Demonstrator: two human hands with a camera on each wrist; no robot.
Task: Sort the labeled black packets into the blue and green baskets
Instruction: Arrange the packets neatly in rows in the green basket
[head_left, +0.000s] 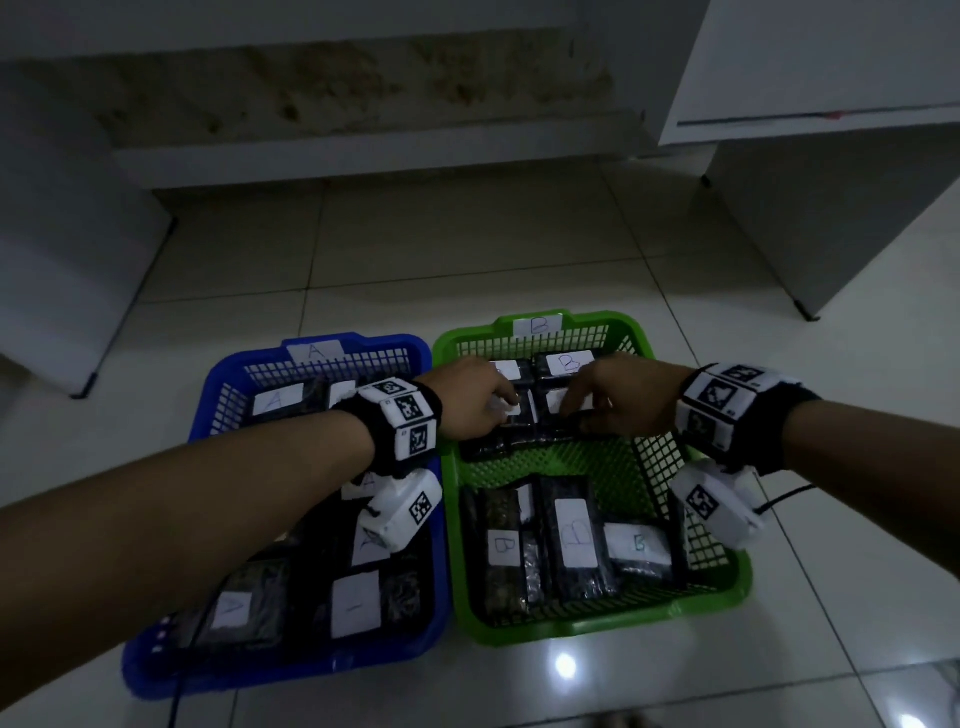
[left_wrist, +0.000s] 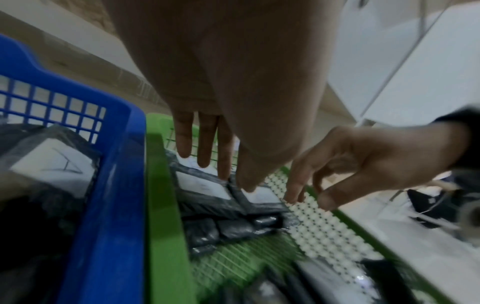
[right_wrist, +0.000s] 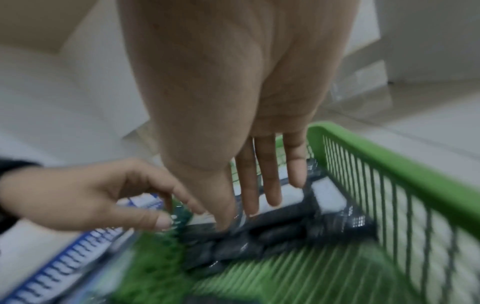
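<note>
Two baskets sit side by side on the tiled floor: the blue basket (head_left: 218, 395) tagged A on the left, the green basket (head_left: 727, 582) tagged B on the right. Black packets (head_left: 576, 535) with white labels lie in both, A ones in blue, B ones in green. Both hands reach over the far end of the green basket. The left hand (head_left: 472, 400) has straight fingers (left_wrist: 205, 142) resting on a far packet (left_wrist: 207, 197) there, grasping nothing. The right hand (head_left: 618, 400) also hangs loose, fingers (right_wrist: 270, 176) extended down to the neighbouring packet (head_left: 566, 410), nothing pinched
</note>
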